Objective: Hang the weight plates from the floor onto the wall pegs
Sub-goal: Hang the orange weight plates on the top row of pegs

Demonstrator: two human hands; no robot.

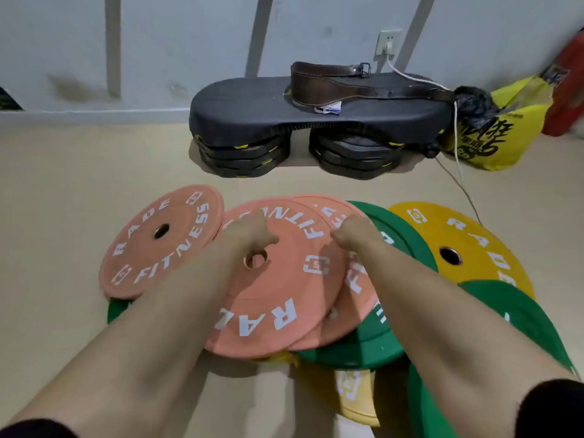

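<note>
Several coloured weight plates lie overlapping on the floor. The top pink plate (278, 298) lies in the middle, over a second pink plate (357, 298) and a green plate (357, 346). A third pink plate (161, 241) lies at the left and a yellow plate (458, 248) at the right. My left hand (252, 230) curls its fingers over the far rim of the top pink plate, above its centre hole. My right hand (357, 230) is at that plate's far right rim, thumb against the edge; its curled fingers are hidden. No wall pegs are in view.
A black padded step bench (252, 112) on stacked black risers stands against the wall behind the plates, with a brown leather belt (316, 85) on it. A yellow bag (493, 134) and a white cable (456, 143) are at the right. Another green plate (518, 314) lies near right.
</note>
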